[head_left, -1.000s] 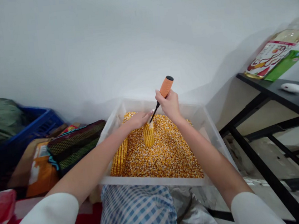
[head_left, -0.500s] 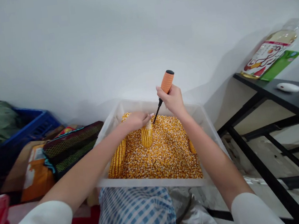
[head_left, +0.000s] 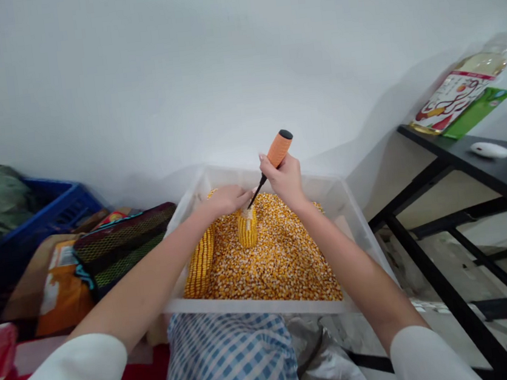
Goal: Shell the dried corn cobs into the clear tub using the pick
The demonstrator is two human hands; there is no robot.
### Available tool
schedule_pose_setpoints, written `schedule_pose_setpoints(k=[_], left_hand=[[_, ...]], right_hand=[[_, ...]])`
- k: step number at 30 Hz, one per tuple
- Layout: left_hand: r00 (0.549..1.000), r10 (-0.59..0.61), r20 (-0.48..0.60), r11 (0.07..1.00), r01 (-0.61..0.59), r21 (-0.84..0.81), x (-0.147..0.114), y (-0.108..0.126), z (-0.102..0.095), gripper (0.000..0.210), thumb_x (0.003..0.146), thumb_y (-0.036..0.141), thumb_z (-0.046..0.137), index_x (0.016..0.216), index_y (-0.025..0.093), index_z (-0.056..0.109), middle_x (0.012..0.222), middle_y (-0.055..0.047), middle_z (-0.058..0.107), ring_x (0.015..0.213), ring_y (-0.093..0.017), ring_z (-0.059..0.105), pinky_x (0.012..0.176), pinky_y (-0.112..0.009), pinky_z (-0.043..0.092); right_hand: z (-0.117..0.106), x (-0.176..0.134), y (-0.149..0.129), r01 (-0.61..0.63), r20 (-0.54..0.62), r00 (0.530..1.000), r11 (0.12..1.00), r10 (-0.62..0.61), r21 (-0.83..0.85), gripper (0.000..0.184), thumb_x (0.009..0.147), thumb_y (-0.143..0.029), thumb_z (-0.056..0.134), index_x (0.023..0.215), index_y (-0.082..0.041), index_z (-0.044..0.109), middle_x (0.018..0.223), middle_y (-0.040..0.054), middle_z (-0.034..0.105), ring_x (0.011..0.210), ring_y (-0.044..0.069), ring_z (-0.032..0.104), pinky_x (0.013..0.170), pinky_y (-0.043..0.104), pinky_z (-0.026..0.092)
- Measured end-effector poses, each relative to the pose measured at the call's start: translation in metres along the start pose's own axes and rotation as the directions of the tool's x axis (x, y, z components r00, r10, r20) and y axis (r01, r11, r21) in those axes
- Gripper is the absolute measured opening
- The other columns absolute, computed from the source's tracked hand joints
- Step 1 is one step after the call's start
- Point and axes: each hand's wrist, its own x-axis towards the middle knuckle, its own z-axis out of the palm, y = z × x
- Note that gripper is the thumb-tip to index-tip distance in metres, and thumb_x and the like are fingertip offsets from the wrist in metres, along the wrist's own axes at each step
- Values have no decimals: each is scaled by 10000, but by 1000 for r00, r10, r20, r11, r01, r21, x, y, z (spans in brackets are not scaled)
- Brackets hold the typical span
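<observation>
Ribbed orange screwdriver (head_left: 275,152) gripped in right hand (head_left: 281,178); left hand (head_left: 224,199) clasps knobbly corn cob (head_left: 247,228).

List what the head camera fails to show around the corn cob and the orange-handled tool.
- Tool tip: too small and blurred to tell where it meets the cob.
- Cob top: covered by the left hand.
- Tool handle lower part: wrapped by the right hand.
- Bin floor: buried under kernels.
- Bottle label: too small to read.
</observation>
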Motion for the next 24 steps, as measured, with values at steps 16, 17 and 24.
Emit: schedule_pose_setpoints(k=[16,17,24], left_hand=[[998,-66,17,975,68,-213,11,0,15,699,814,607,119,902,137,628,927,-98,643,845,-234,586,764,-319,431],[998,-58,19,974,60,-219,10,0,14,709,812,614,107,892,139,627,913,-96,644,837,-232,586,758,-318,432],[998,-58,10,979,59,-196,5,5,10,725,806,628,96,820,135,628,842,-102,648,803,-232,590,735,-312,428]], right_hand=[[-1,7,-3,-24,-13,1000,1000,24,-16,312,751,-420,518,591,-180,397,525,-49,323,489,63,292,455,228,221],[-1,8,-2,-22,-13,1000,1000,22,-22,308,750,-419,518,594,-180,403,524,-48,325,490,64,294,455,228,220],[5,0,5,-61,106,992,995,70,-81,290,722,-405,543,587,-176,426,493,-52,340,475,68,306,448,229,220]])
